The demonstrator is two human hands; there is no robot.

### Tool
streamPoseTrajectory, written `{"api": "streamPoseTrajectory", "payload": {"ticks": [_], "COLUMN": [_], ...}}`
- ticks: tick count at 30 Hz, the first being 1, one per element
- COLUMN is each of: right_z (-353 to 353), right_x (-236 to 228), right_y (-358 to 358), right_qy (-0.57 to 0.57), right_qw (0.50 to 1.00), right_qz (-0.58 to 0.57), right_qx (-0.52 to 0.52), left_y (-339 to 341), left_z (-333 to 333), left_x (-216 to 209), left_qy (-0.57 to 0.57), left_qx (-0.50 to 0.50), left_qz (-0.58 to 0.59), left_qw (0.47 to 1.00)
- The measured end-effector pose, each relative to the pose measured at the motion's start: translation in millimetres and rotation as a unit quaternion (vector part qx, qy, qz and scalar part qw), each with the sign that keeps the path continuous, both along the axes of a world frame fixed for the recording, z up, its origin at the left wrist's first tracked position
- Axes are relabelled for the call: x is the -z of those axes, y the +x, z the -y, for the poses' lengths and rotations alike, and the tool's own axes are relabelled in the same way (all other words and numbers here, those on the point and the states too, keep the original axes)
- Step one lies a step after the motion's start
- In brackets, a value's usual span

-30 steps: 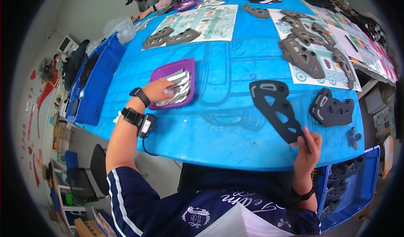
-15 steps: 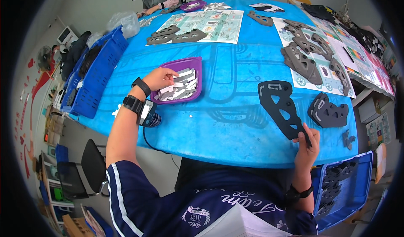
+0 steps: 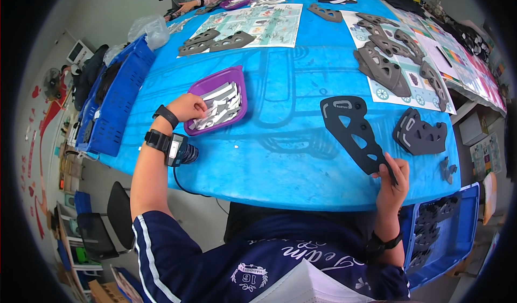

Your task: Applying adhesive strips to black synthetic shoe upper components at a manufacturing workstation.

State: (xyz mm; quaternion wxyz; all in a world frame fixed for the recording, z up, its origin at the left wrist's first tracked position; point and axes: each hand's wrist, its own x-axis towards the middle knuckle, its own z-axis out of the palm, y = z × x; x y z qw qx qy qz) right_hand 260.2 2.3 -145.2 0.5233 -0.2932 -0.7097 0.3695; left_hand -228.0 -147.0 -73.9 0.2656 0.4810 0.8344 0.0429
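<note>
My left hand [image 3: 192, 108] is at the near left part of a purple plastic basket [image 3: 243, 86], which is filled with white and grey strips [image 3: 223, 106]. Its fingers are curled down among the strips, and whatever is between the fingertips is hidden. At the right, my right hand [image 3: 392, 179] grips the lower end of a flat black pad [image 3: 355, 136] with triangular cutouts. The pad is held at a slant over the blue table. Beside it, to the right, lies a small stack of similar dark pads [image 3: 419, 133].
Grey cut-out pads [image 3: 382, 69] lie on a printed sheet at the right. More pads [image 3: 231, 42] rest on a far sheet. A blue crate [image 3: 121, 96] stands along the left edge, another [image 3: 468, 217] below the right corner. Two people sit across the blue-covered table [image 3: 291, 179].
My left hand has drawn back toward the near left of the basket, its fingers lower among the strips. The black pad stays in my right hand. The whole view has shifted slightly.
</note>
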Motion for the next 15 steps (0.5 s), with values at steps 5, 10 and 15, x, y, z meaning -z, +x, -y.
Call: {"api": "streamPoseTrajectory", "payload": {"ticks": [5,10,15], "right_z": [2.6,4.0,1.8], "right_x": [-0.5,-1.0,-3.1], "right_y": [2.9,4.4,2.4], "right_qy": [0.010,0.003,-0.002], "right_qw": [1.000,1.000,1.000], "right_qz": [0.002,-0.007,0.000], "right_qx": [0.001,0.013,0.013], "left_y": [11.7,77.1,177.2], "left_z": [5.0,-0.1,-7.5], "left_x": [-10.9,-31.7,-32.7], "left_qy": [0.165,0.307,0.358], "left_qx": [-0.021,-0.006,-0.034], "left_qz": [-0.034,0.098,0.318], "left_qw": [0.986,0.947,0.877]}}
